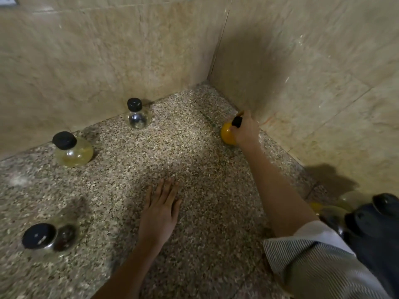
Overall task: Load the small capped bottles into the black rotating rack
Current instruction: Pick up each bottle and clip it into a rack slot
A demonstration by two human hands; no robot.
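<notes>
Four bottles stand loose on the speckled stone desk (pixel 194 160), which sits in a corner of tiled wall (pixel 108 50). The right hand (pixel 246 128) reaches far forward to that corner, arm nearly straight, striped sleeve (pixel 313 262) pushed up past the elbow. Its grip is clamped around the neck of the orange bottle (pixel 226 132), fingers wrapped just below the black cap; whether the bottle's base touches the desk I cannot tell. The left hand (pixel 160 210) lies flat, palm down on the desk near the middle, fingers straight and slightly spread, its grip apart and holding nothing.

A clear bottle (pixel 138 117) stands by the back wall, contents colourless. Left of it, a yellow bottle (pixel 73 152) holds pale yellow liquid. Nearest on the left, a dark bottle (pixel 49 236) shows something brownish inside, blurred. All three are upright with black caps, well apart from each other.

At the lower right edge sits the black rack (pixel 375 229), blurred, with round bottles around it, one yellowish; how many it holds I cannot tell.
</notes>
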